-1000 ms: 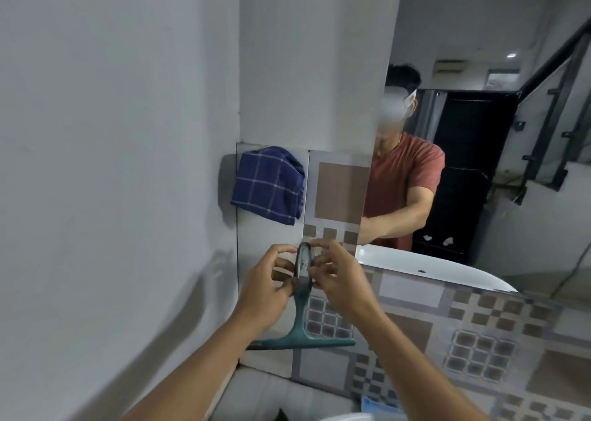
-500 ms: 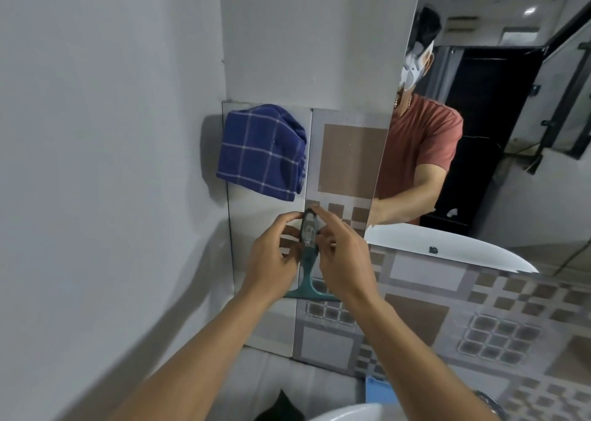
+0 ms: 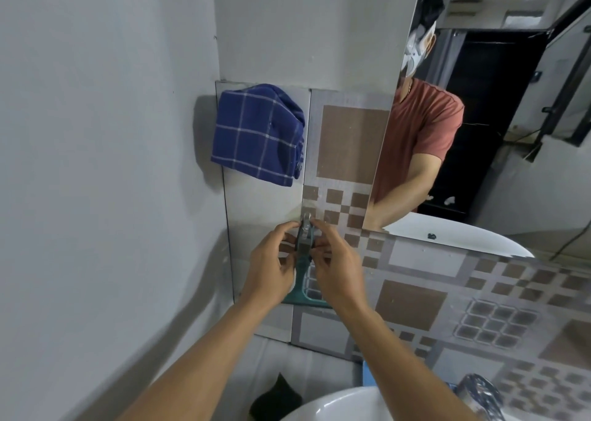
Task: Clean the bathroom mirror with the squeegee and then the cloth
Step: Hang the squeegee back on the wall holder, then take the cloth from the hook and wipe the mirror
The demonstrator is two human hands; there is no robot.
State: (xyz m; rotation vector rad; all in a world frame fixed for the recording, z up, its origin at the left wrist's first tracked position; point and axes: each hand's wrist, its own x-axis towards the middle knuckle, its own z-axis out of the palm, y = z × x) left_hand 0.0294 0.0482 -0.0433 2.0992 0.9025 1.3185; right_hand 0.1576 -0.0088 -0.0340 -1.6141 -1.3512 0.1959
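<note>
A green squeegee (image 3: 303, 262) hangs blade-down against the tiled wall, its handle top at a small metal hook (image 3: 306, 221). My left hand (image 3: 270, 268) and my right hand (image 3: 335, 268) pinch the handle from either side. A blue checked cloth (image 3: 256, 132) hangs on the wall up and left of the hands. The mirror (image 3: 499, 139) fills the upper right and reflects a person in a red shirt.
A grey wall (image 3: 96, 164) closes in on the left. A white basin (image 3: 339, 404) sits at the bottom, with a chrome tap (image 3: 476, 392) at lower right and a dark object (image 3: 275, 398) beside the basin. Patterned tiles (image 3: 447, 299) run below the mirror.
The view has tilted down and drawn closer, so the basin and tap show. Both hands stay on the squeegee handle at the wall; the blade is now mostly hidden behind my hands.
</note>
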